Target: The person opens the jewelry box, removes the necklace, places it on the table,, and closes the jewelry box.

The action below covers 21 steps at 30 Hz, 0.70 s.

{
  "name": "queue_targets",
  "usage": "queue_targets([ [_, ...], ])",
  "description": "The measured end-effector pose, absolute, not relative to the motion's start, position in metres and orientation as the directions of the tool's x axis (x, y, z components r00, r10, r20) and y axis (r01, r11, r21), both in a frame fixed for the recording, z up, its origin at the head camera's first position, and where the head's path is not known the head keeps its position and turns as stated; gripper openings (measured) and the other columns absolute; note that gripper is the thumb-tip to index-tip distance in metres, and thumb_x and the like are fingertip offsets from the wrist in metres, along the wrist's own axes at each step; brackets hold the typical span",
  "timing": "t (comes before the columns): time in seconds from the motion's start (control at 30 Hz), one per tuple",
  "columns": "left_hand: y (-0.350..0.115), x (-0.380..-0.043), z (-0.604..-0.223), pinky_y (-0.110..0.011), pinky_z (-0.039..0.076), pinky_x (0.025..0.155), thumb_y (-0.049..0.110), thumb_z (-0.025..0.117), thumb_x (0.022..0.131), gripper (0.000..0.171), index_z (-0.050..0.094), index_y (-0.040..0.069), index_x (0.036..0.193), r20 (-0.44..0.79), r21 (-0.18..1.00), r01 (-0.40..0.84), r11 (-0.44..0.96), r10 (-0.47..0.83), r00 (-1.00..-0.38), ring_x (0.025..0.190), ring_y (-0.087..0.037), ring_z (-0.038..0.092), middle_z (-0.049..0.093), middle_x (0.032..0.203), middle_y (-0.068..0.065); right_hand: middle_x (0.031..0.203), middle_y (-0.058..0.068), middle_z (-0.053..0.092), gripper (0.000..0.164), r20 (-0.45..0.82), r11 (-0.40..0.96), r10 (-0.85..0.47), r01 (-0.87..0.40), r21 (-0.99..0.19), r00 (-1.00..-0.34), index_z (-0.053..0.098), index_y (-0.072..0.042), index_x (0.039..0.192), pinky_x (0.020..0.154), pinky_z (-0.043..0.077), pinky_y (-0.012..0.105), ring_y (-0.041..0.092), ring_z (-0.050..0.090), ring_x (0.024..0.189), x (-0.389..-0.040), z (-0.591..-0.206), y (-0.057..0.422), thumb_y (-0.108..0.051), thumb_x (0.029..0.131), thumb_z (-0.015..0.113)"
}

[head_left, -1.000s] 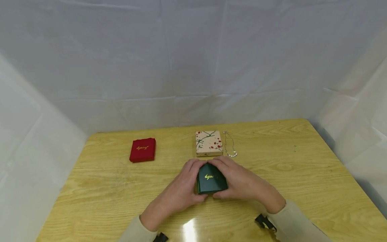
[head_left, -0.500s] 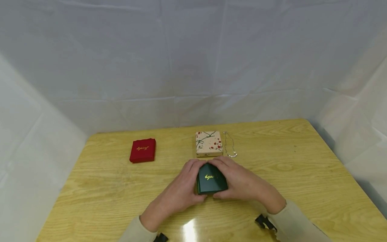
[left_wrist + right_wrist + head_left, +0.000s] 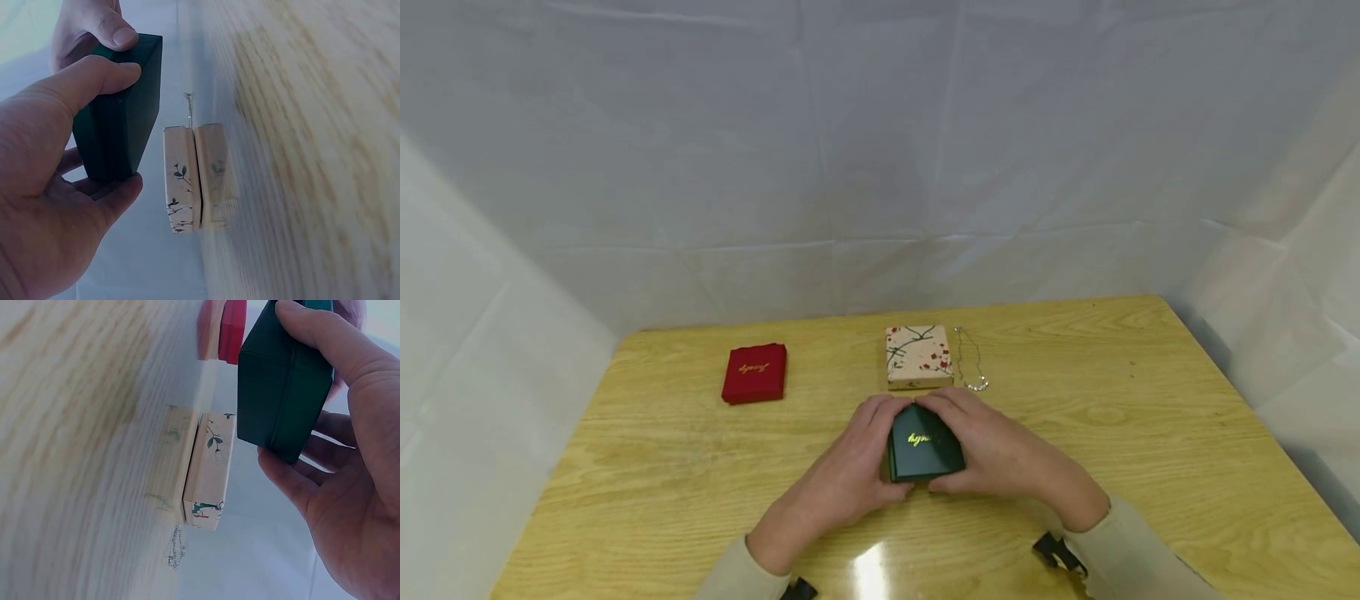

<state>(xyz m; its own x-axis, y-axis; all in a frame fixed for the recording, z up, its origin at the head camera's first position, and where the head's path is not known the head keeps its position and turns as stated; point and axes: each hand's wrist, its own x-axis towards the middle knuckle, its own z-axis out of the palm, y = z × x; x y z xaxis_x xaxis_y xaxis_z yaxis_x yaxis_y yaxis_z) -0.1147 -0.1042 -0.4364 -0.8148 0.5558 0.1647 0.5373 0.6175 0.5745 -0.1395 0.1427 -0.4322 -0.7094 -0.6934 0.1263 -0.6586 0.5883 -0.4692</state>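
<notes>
One dark-green, square-faced box (image 3: 927, 446) with gold script, gripped from both sides

Most of the fingers at the far side escape me in the head view, hidden behind the box; the right hand (image 3: 992, 446) also hides one end of the script on the lid; both pale beige sleeves (image 3: 1138, 558) run off the bottom edge; in the right wrist view the flat red square box with gold script (image 3: 754, 373) is cut off at the top; the fine silver-coloured necklace (image 3: 977, 386) is only a blurred glint in the left wrist view.

The green box looks smooth and closed, a seam running round its side; I see its lettering upside down from the head camera; it is held just above the yellow wood-grain table (image 3: 700, 483), near the cream square box with red blossoms and dark branches (image 3: 919, 358), which lies beyond it; the necklace lies just beside that one.

The left hand (image 3: 857, 462) grips one side and the right hand the other, both with fingers curled round it; the thumbs press the near edge, the tips well towards each other yet apart; the forearms slant inward to meet at the box.
</notes>
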Motion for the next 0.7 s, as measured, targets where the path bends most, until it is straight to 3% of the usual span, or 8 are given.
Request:
queue_targets([
  [0.7,-0.1056,-0.1154,-0.4378,-0.039,0.041,0.117,0.013,0.096,0.077,0.105,0.032,0.013,0.160,0.161,0.598,0.525,0.606,0.551,-0.819,0.140,-0.019,0.041,0.041,0.155,-0.006,0.159,0.009,0.042,0.105,0.132,0.595,-0.683,-0.652,-0.469,-0.718,0.040,-0.007,0.160,0.113,0.046,0.048,0.026,0.046,0.143,-0.1389,-0.4274,0.1437,-0.046,0.079,0.095],
])
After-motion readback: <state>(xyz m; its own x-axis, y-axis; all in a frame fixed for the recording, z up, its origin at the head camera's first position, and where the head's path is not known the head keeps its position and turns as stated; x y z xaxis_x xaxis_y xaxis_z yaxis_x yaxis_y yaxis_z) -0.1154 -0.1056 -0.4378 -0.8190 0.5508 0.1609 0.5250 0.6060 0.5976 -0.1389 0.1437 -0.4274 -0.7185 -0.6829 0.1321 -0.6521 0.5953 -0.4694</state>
